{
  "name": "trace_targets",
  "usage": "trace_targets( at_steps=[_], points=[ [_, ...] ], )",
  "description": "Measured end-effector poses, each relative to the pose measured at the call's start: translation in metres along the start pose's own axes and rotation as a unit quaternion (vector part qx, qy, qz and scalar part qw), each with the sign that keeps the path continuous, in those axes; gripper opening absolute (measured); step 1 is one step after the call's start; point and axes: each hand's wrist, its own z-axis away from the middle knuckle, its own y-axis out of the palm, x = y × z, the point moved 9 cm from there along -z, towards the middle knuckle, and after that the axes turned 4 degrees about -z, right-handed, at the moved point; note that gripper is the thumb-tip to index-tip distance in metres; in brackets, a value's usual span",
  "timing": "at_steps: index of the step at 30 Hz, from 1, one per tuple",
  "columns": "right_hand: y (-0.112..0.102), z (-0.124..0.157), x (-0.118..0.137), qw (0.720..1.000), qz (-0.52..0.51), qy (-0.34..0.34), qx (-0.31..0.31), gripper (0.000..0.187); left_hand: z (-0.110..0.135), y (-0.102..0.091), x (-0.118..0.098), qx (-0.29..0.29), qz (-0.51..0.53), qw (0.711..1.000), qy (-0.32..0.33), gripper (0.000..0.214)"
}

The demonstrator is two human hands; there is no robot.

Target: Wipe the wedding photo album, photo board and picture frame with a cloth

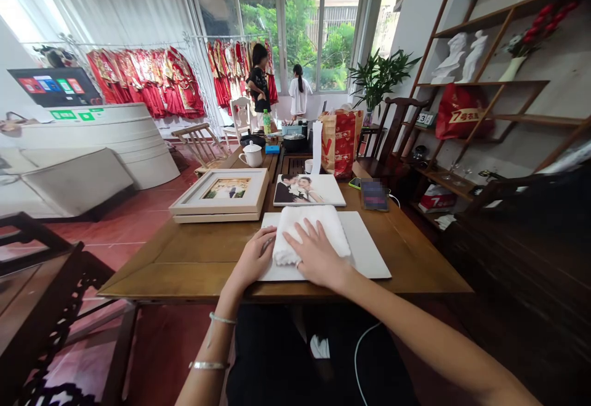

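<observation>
A white rectangular board [369, 252] lies flat near the table's front edge. On it rests a folded white towel [295, 218], a little left of the board's middle. My right hand [318, 255] presses flat on the towel with its fingers spread. At the board's left edge lies my left hand [257, 255], fingers stretched beside the towel's left side; its fingertips are partly hidden. Just behind the board is a wedding photo panel [330, 189] showing a couple. To the left sit stacked pale picture frames [217, 212], the top one holding a small photo.
The wooden table [184, 261] also bears a lidded white mug [252, 154], a red and brown paper bag [344, 141] and a phone [375, 195] with a white cable. Two people stand by the window. Wooden chairs and shelves [489, 113] flank the table.
</observation>
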Motion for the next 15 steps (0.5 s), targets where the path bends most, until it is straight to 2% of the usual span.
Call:
trace_targets(
  at_steps=[4, 7, 10, 15],
  points=[
    [0.0, 0.055, 0.044, 0.996, -0.022, -0.086, -0.002, 0.073, 0.001, 0.0, 0.002, -0.003, 0.007, 1.0, -0.003, 0.032],
    [-0.004, 0.076, 0.054, 0.992, -0.05, -0.116, 0.014, 0.071, 0.002, 0.0, 0.005, -0.002, 0.003, 1.0, -0.005, 0.032],
    [-0.011, 0.073, 0.036, 0.993, -0.072, -0.092, 0.014, 0.065, 0.002, 0.001, 0.008, 0.002, -0.007, 1.0, -0.01, 0.032],
    [-0.015, 0.032, -0.013, 0.997, -0.068, -0.021, 0.01, 0.064, 0.003, 0.0, 0.01, -0.008, -0.009, 1.0, -0.004, 0.032]
  ],
)
